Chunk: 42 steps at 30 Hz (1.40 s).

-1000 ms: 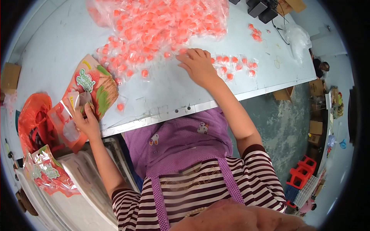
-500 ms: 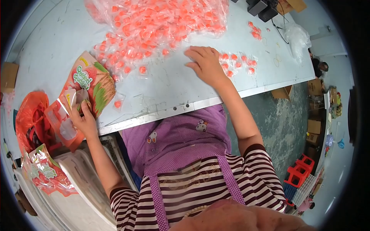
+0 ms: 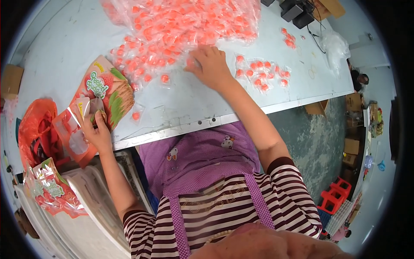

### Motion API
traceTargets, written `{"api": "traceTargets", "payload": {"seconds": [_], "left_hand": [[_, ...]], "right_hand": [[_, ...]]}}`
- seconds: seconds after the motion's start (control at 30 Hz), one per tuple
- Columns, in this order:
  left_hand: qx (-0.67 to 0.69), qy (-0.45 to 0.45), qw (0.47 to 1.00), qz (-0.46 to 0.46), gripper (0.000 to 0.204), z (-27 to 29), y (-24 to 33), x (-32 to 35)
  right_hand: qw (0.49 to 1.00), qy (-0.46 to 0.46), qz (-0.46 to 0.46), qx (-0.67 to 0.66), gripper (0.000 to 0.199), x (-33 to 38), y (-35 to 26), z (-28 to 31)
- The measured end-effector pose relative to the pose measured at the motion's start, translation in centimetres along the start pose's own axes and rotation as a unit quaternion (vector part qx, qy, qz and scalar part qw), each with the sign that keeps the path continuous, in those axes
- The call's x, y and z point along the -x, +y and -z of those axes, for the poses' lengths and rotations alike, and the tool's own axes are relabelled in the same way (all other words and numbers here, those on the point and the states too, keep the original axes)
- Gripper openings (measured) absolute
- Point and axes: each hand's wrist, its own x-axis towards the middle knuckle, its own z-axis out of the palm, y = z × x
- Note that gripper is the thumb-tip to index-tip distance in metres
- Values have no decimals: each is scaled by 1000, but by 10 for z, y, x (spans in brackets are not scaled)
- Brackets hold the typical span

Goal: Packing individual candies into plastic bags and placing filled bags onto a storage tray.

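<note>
At the left side of the table, my left hand (image 3: 97,133) is closed on a red printed candy pouch (image 3: 76,137) with a clear window. Its thumb lies on top, and its other fingers are partly hidden. Beside it lies a larger flat pouch (image 3: 101,84) with fruit and leaf pictures. Over the front edge of a heap of clear-wrapped red candies (image 3: 172,26), my right hand (image 3: 210,67) has its fingers curled round a wrapped candy (image 3: 191,63), mostly hidden by the fingers. Right of that hand lies a loose group of wrapped candies (image 3: 259,74).
Off the table's left side are a red plastic bag (image 3: 32,116), another printed pouch (image 3: 54,190) and stacked white crates (image 3: 92,194). Black devices with a cable (image 3: 297,15), a small candy cluster (image 3: 289,39) and a crumpled clear bag (image 3: 336,45) lie far right.
My right hand has moved left from near the small candy group to the heap's edge, its spread fingers now curled. More candies show in the group on the right. My left hand stays on the pouch.
</note>
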Motion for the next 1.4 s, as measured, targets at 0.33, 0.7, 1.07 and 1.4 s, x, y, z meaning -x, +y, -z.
{"api": "traceTargets", "payload": {"seconds": [0.33, 0.7, 1.07, 1.4], "left_hand": [[-19, 15, 999, -28, 17, 0, -6, 0], [8, 9, 1000, 21, 17, 1, 3, 1], [-12, 14, 1000, -15, 16, -1, -7, -1], [-46, 19, 998, -44, 18, 1, -13, 1]], "right_hand": [[998, -27, 22, -47, 26, 36, 3, 26], [992, -126, 27, -11, 26, 45, 18, 65], [1000, 21, 13, -3, 26, 30, 14, 59], [996, 69, -52, 2, 27, 48, 11, 59]]}}
